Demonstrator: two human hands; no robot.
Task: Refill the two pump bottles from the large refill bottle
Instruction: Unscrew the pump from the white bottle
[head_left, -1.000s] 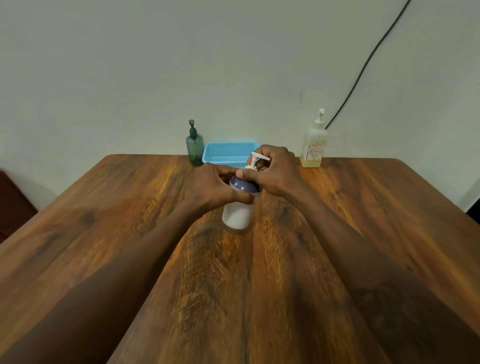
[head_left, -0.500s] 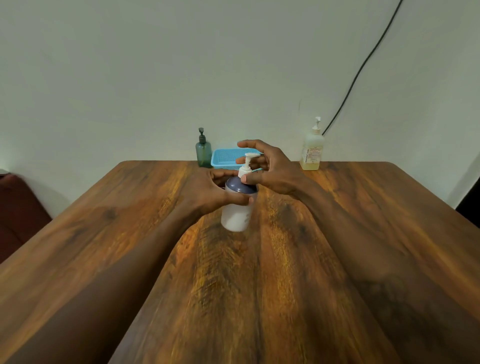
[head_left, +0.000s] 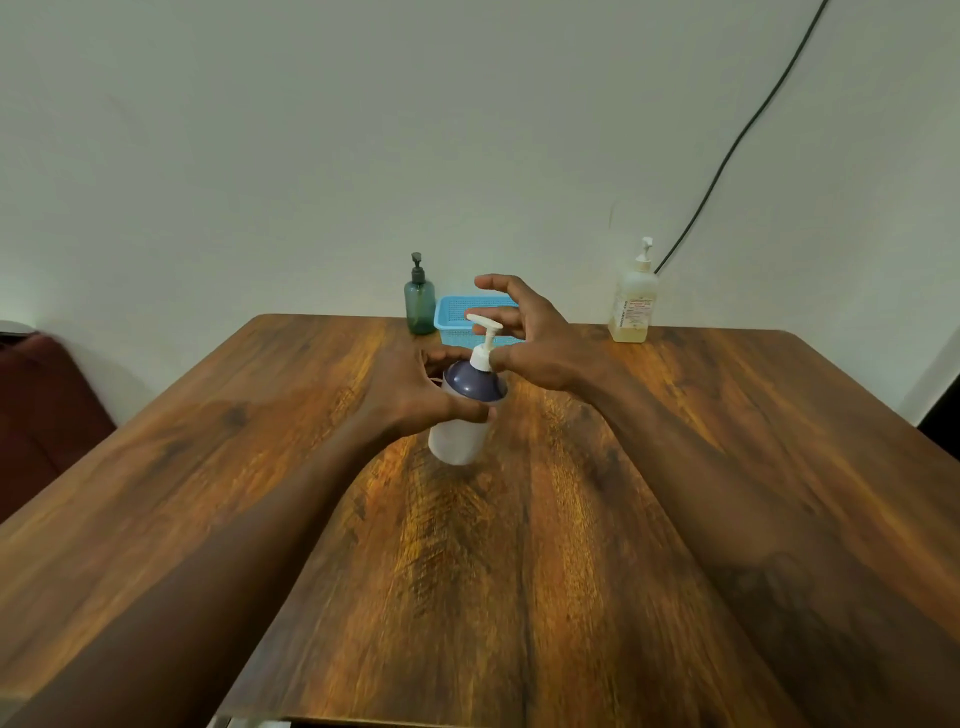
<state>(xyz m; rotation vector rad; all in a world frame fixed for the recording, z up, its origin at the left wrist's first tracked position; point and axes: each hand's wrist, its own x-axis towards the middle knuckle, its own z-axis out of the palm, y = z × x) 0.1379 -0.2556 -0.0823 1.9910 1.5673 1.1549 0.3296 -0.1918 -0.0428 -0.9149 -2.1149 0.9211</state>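
Observation:
A white pump bottle with a dark purple cap and a white pump head stands at the middle of the wooden table. My left hand grips its upper body just below the cap. My right hand hovers at the pump with fingers spread; the thumb lies by the white collar and the fingers curve loosely behind the spout. A small green pump bottle stands at the table's far edge. A larger labelled bottle of yellowish liquid with a white pump stands at the far right.
A light blue mesh basket sits against the wall between the green bottle and my right hand. A dark cable runs down the wall behind the yellowish bottle. A dark red seat is beside the table's left edge.
My right hand, closed over the pump head a second ago, has loosened and spread its fingers. My left hand keeps its grip on the bottle. The view has tilted a little.

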